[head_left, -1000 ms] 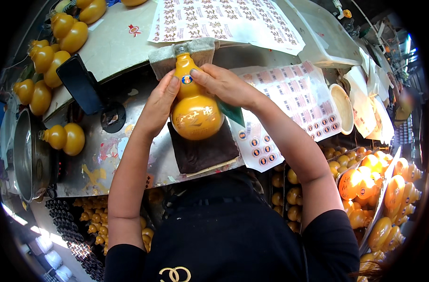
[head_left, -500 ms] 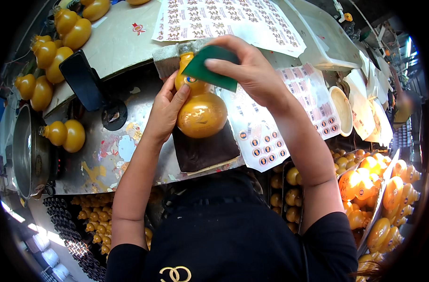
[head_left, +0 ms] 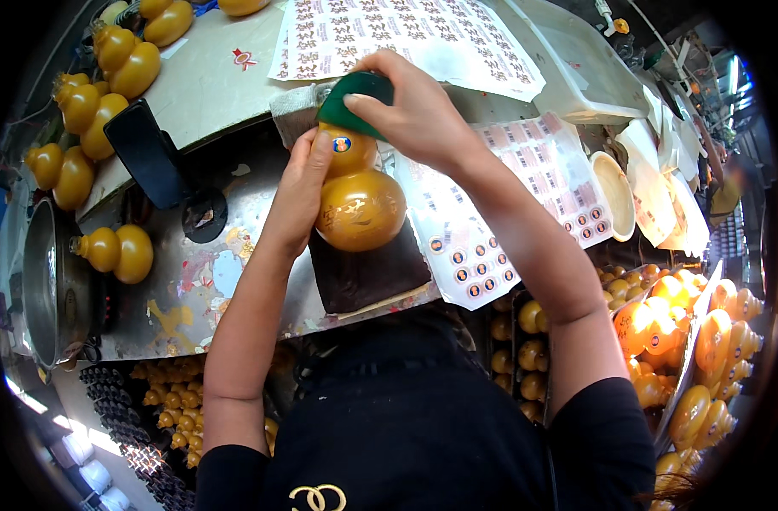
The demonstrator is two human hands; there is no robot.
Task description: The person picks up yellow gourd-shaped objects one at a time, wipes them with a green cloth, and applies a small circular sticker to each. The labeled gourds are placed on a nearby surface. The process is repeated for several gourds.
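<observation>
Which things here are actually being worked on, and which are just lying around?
In use:
left hand steadying the amber gourd bottle
right hand pressing a green pad on its top
dark cloth underneath

Lying about:
sticker sheets
spare gourds
white bowl

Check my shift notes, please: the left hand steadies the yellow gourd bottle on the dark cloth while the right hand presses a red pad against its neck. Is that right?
Not quite: the pad is green, not red, as the head view shows. The rest holds: the left hand steadies the yellow gourd bottle on the dark cloth, and the right hand presses the pad at its neck.
</observation>
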